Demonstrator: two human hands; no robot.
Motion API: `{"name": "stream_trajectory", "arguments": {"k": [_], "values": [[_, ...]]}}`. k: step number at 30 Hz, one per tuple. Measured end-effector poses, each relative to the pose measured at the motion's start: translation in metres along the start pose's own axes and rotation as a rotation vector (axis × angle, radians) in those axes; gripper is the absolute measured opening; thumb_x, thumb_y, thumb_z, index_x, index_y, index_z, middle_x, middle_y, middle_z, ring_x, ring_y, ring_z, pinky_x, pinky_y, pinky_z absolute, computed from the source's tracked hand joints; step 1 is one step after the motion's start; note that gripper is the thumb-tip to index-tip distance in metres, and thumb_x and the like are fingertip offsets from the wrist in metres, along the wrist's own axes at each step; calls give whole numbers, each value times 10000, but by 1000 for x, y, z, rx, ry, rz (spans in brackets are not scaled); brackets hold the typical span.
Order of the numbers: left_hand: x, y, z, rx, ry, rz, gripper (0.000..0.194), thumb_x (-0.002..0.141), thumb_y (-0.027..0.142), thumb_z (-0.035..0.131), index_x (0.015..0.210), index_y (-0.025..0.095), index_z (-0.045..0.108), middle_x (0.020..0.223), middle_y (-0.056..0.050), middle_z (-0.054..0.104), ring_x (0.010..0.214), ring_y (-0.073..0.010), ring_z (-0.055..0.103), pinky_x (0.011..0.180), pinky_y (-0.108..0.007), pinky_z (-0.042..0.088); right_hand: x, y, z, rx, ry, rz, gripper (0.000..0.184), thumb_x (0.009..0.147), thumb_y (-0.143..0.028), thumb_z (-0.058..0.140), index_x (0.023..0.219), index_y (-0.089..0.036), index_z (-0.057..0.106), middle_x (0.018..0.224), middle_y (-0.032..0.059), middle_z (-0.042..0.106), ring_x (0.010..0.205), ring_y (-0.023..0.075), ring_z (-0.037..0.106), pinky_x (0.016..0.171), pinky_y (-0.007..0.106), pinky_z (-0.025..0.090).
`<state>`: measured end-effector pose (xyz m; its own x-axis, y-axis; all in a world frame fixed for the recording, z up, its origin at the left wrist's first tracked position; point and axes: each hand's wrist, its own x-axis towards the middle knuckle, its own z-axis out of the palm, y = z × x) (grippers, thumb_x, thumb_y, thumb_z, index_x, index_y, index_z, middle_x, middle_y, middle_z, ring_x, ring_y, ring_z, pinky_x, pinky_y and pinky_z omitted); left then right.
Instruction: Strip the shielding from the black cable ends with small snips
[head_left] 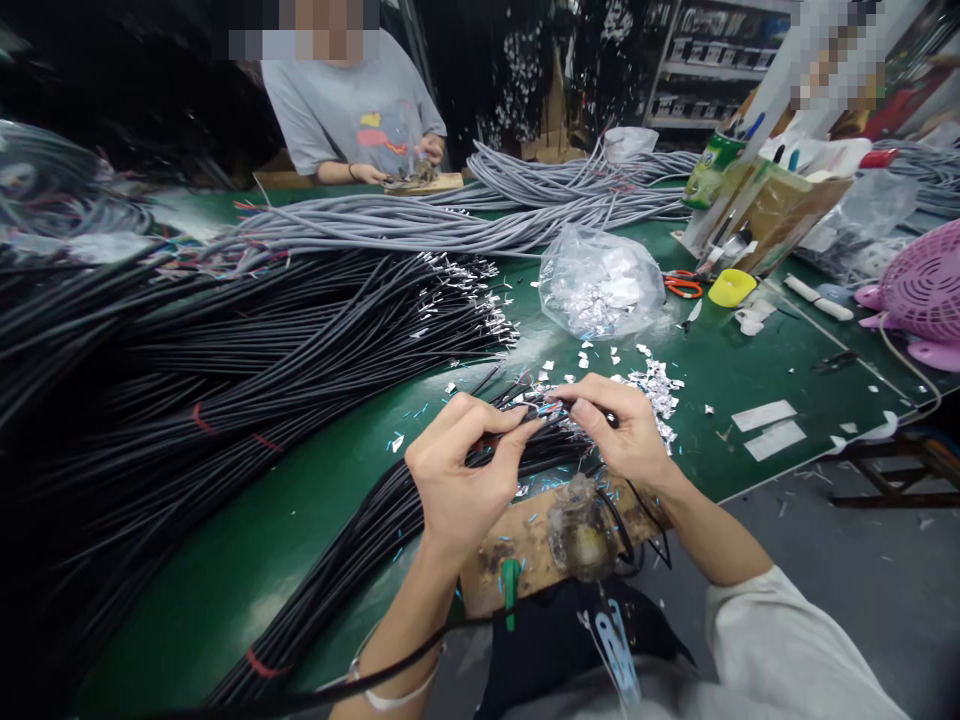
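Note:
My left hand is closed, with thumb and forefinger pinching the end of a black cable that runs back past my wrist. Thin blue and red wires show at its stripped tip, between my two hands. My right hand is closed too, fingertips at those wires. A slim dark tool pokes out of its grip; its kind is hard to make out. Below both hands lies a bundle of black cables. A wooden board with a cloudy, lumpy fixture sits in front of me.
Black cables and grey cables spread over the green table. Foil scraps lie beyond my right hand, near a plastic bag. Orange-handled scissors and a pink fan are at right. Another person works opposite.

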<state>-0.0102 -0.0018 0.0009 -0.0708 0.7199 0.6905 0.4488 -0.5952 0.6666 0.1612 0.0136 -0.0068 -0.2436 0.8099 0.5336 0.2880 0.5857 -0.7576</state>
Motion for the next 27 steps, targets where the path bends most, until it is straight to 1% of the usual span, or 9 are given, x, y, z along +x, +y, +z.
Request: {"name": "stream_trajectory", "arguments": {"k": [5,11,18,23,27], "values": [[0,0,0,-19,-1,8,115,687,93,717,689,177,639,651,16,622,584,-95,549,528,-226,427,0,-1,1,-4,-4,-28,212,882,-242,521,984,-212,705,778,31,677,671,112,572,621,261,448],[0,-1,0,26,23,123,159,652,54,737,707,170,642,649,28,622,574,-79,554,530,-210,454,0,-2,0,-5,8,-48,216,878,-226,525,987,-198,710,768,38,686,649,107,567,614,260,456],[-1,-1,0,19,37,130,186,641,35,743,719,167,638,660,34,613,580,-66,553,547,-197,468,0,-3,-1,-22,14,-84,214,870,-233,528,962,-188,716,804,53,718,682,122,613,633,276,488],[-2,-1,0,25,30,152,190,644,30,739,731,169,642,661,36,617,588,-66,555,565,-197,479,-1,-3,0,-31,19,-77,223,875,-247,520,961,-190,717,823,55,724,686,126,622,642,283,498],[-2,-1,1,44,28,148,178,652,38,738,733,164,642,659,33,615,595,-66,558,567,-194,478,-1,-3,0,-7,21,-76,223,876,-226,520,983,-204,714,846,52,724,700,124,624,658,281,494]]}}
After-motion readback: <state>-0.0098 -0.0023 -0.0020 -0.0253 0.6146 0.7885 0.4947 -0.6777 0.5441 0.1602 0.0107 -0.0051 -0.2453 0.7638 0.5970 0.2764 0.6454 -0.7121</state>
